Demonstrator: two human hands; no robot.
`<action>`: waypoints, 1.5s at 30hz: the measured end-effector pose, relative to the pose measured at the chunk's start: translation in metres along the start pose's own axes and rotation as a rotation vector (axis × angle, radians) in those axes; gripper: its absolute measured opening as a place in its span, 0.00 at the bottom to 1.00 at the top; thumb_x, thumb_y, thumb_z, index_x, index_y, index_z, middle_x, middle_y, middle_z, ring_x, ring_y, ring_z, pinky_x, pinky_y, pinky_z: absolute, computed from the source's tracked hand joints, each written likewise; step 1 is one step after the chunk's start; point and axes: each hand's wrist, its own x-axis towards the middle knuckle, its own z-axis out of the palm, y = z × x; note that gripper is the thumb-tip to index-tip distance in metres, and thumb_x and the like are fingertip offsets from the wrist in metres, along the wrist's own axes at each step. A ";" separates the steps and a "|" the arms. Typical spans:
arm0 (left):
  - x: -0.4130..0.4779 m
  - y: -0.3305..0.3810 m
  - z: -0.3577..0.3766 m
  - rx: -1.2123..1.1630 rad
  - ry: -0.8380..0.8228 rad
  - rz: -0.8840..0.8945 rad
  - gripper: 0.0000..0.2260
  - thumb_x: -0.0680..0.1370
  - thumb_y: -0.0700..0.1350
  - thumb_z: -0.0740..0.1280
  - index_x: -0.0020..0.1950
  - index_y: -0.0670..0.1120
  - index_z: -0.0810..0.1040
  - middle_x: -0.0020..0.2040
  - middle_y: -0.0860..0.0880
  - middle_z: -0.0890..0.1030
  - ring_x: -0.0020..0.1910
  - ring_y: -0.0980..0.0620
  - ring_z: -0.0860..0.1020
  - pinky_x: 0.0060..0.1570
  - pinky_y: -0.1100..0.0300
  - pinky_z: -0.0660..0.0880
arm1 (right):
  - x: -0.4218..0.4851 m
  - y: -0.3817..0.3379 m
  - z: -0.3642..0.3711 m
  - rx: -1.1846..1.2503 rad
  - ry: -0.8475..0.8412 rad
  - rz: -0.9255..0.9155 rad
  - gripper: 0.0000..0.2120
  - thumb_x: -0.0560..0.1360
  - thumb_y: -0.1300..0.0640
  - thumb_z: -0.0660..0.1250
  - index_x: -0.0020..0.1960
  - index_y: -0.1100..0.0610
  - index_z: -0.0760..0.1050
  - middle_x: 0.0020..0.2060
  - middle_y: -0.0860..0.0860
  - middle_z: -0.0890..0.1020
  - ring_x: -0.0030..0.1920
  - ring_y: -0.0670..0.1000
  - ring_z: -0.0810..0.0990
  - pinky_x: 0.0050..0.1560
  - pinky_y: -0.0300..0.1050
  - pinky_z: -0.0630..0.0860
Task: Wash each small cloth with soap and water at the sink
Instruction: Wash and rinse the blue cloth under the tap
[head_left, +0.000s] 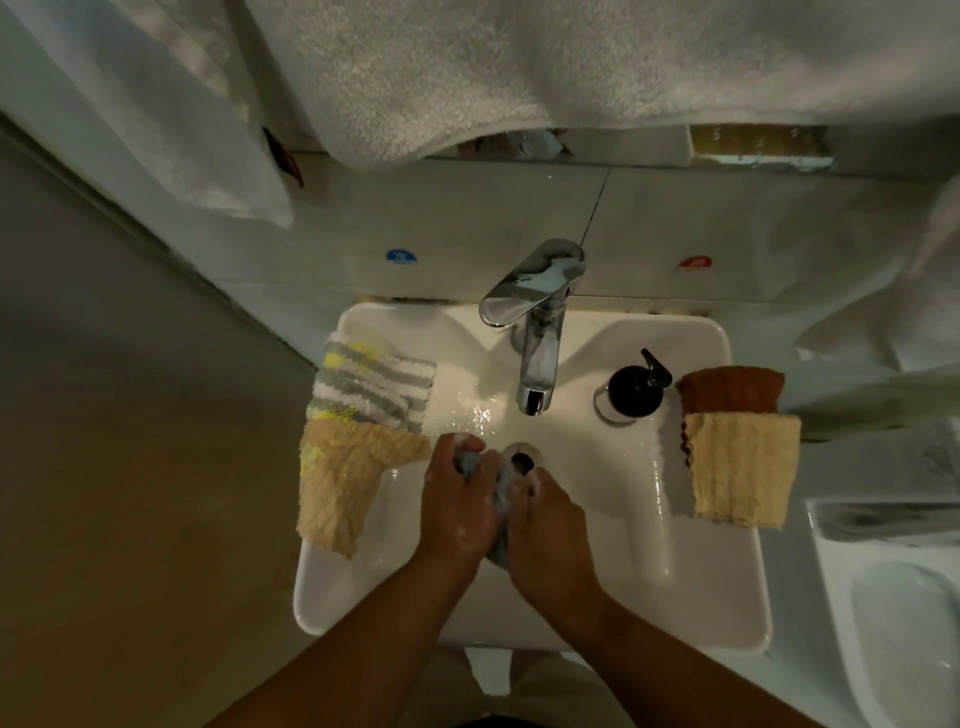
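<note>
One crumpled, soapy blue-grey cloth (500, 501).

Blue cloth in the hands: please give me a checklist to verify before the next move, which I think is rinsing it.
1. Left hand and right hand both grip the blue cloth: ok.
2. Suds on both hands: ok.
3. Water running from the tap: cannot tell, no stream shows.
4. Drain uncovered: ok.
5. Soap dispenser upright on the sink ledge, right of the tap: ok.
</note>
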 end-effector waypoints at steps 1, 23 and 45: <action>0.001 -0.003 0.000 -0.058 0.017 -0.046 0.02 0.81 0.43 0.67 0.52 0.50 0.75 0.49 0.48 0.81 0.48 0.50 0.81 0.48 0.56 0.79 | -0.002 -0.004 0.000 0.007 0.017 -0.030 0.12 0.83 0.48 0.59 0.53 0.56 0.74 0.38 0.47 0.81 0.36 0.45 0.83 0.35 0.37 0.79; -0.009 -0.006 0.001 -0.009 -0.135 0.112 0.04 0.84 0.46 0.62 0.51 0.48 0.75 0.46 0.50 0.81 0.47 0.56 0.81 0.47 0.63 0.79 | 0.013 0.004 -0.010 -0.114 0.017 -0.078 0.06 0.81 0.55 0.67 0.48 0.57 0.75 0.38 0.40 0.76 0.36 0.39 0.78 0.37 0.27 0.72; -0.030 -0.003 0.009 -0.363 -0.238 -0.164 0.19 0.80 0.65 0.58 0.67 0.60 0.73 0.63 0.50 0.79 0.60 0.51 0.80 0.49 0.51 0.83 | 0.012 -0.012 -0.011 0.715 0.048 0.066 0.09 0.83 0.50 0.63 0.55 0.52 0.80 0.48 0.52 0.85 0.51 0.51 0.85 0.50 0.52 0.84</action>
